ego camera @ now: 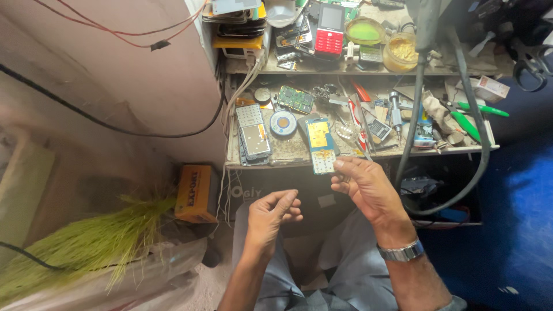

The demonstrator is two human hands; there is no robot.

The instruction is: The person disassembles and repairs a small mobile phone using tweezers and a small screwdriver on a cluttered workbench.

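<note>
The right hand (368, 187) pinches a phone circuit board (320, 145) at its lower end. The left hand (273, 216) hovers below, fingers loosely curled, holding nothing.

Phone board (320, 142) in the right hand (368, 187) was blue-edged, with a yellow gold patch on top and a pale white keypad grid at the bottom. Wristwatch (401, 251) was silver metal. Trousers (340, 259) were grey-blue. Keypad phone (330, 30) on the upper shelf was red and black. Pliers (469, 118) had bright green handles. Round tape reel (283, 123) was white with a blue ring and orange centre. Box (196, 193) on the floor was orange. Broom (86, 245) was yellow-green. Floor mat (518, 219) was deep blue.
</note>
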